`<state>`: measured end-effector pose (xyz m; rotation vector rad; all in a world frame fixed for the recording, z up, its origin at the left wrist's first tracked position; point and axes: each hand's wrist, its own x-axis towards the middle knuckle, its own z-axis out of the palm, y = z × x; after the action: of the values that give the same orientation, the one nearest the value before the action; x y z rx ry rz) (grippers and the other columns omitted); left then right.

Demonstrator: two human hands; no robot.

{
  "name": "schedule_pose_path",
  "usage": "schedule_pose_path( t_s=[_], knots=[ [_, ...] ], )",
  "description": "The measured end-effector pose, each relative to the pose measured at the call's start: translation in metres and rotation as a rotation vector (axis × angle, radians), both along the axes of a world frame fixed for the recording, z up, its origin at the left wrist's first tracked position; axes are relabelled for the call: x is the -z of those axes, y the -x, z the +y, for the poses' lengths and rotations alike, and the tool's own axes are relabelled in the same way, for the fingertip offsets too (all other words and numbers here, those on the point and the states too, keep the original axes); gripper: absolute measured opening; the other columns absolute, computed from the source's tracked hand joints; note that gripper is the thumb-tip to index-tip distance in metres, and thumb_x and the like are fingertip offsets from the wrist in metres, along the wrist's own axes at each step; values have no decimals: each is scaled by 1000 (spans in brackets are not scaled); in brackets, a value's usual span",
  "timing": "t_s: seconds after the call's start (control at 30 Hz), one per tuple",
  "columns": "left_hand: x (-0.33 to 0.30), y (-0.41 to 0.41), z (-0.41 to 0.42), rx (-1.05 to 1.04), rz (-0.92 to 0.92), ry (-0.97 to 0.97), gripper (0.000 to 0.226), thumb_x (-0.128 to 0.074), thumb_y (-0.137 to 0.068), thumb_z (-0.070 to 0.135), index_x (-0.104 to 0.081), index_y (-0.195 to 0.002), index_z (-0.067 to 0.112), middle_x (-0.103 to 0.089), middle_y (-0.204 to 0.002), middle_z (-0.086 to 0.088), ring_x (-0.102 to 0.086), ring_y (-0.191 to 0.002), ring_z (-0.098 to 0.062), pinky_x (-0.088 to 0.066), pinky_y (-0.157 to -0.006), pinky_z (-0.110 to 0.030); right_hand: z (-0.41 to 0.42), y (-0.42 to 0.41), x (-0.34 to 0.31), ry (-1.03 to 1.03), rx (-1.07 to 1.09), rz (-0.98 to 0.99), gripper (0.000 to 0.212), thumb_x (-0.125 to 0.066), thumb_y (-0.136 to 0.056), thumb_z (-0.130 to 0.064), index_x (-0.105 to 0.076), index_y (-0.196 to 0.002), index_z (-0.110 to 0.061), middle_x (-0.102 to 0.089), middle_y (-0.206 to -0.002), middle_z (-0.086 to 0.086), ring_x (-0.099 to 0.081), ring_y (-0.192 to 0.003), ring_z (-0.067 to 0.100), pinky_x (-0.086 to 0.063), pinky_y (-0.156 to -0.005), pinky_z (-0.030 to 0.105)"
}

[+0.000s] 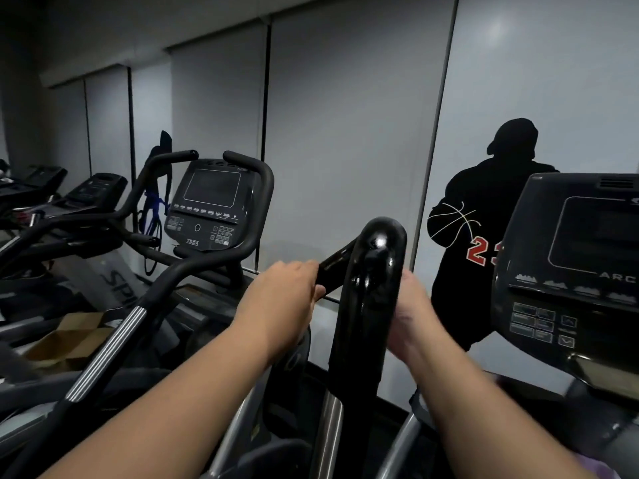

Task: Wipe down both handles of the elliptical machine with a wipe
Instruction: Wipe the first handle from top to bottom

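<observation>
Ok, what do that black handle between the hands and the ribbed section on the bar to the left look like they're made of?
The handle looks like glossy black plastic or painted metal: it throws sharp white highlights. I can't tell which. The ribbed section looks like bare brushed metal: silvery lengthwise grooves, against a matte black bar that may be rubber-coated.

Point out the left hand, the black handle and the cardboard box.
left hand (281, 292): head view, back of the hand.
black handle (366, 299): head view, glossy upright middle.
cardboard box (69, 340): head view, open flaps.
</observation>
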<state>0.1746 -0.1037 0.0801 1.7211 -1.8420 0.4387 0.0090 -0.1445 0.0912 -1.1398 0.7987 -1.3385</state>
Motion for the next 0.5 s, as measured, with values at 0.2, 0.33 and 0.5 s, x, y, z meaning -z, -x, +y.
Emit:
schedule_pose_path(
  t_s=[0.2, 0.33, 0.5],
  knots=[
    [1, -2, -2, 15, -17, 44, 16, -46, -101, 32, -56, -107, 20, -65, -104, 0, -57, -95, -27, -40, -75, -36, 23, -23, 11, -62, -214, -52, 64, -41, -101, -2, -56, -39, -11, -49, -34, 0, -47, -25, 8, -36, -29, 13],
    [1, 0, 0, 7, -9, 67, 16, -44, -103, 32, -54, -108, 21, -63, -106, 1, -54, -95, -25, -35, -74, -33, 16, -27, 17, -112, -249, -96, 37, -44, -100, -2, -48, -64, -7, -50, -36, 0, -48, -27, 6, -35, -29, 13],
    [2, -1, 0, 20, 23, 83, 15, -44, -103, 32, -54, -106, 21, -64, -104, 2, -54, -92, -24, -34, -71, -31, 18, -22, 24, -113, -220, 8, 32, -39, -103, 0, -51, -75, -11, -59, -40, -8, -59, -37, 1, -45, -35, 16]
  ],
)
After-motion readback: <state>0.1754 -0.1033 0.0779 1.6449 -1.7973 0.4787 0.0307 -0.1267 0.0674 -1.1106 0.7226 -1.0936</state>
